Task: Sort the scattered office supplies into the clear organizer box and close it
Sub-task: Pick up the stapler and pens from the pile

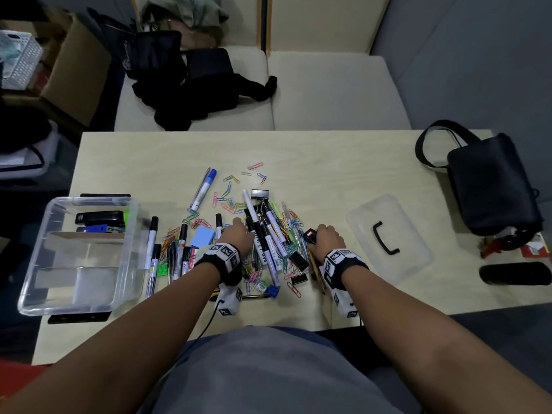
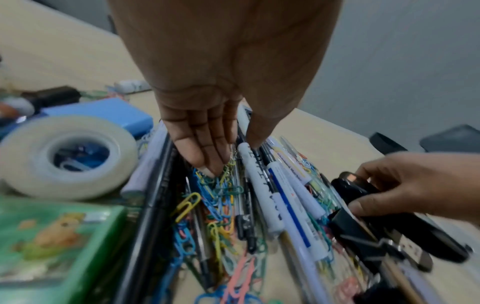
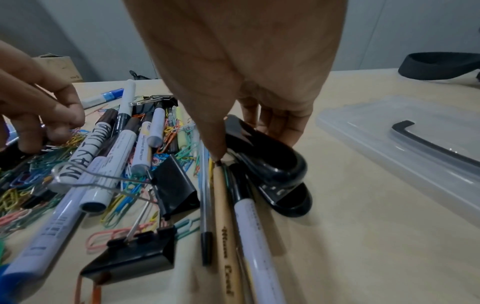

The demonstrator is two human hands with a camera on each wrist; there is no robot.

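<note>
The clear organizer box stands open at the table's left, with two staplers in its far compartment. Its lid lies flat on the right. Between them spreads a pile of markers, pens and coloured paper clips. My left hand reaches down into the pile: its fingertips touch the paper clips and its thumb lies against the markers, lifting nothing. My right hand grips a black stapler at the pile's right edge, thumb on one side and fingers on the other.
Black binder clips and a wooden pencil lie by the stapler. A tape roll, a blue sticky pad and a green pad sit left of my left hand. A black bag occupies the right end.
</note>
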